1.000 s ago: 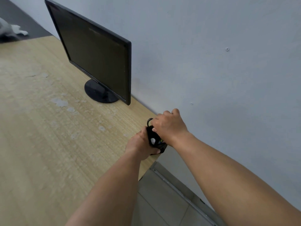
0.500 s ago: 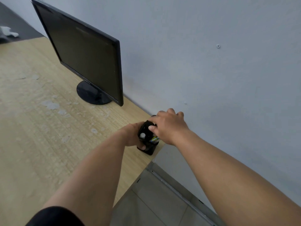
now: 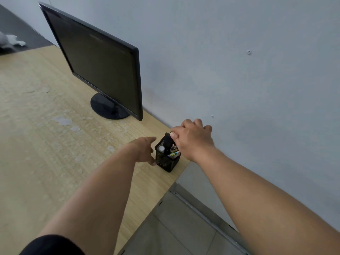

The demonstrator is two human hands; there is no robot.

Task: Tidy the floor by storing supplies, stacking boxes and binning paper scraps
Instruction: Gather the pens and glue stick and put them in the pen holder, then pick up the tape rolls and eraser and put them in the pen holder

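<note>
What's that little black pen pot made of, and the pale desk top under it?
The square black mesh pen holder looks like painted metal wire mesh, matt; its walls are a grid of fine holes. The pale wood-grain desk top is probably laminate over board, matt, since the surface is flaking in whitish patches.

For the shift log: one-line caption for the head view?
Right hand grips the rim of a black mesh pen holder at a wooden desk corner; left hand touches its side.
</note>
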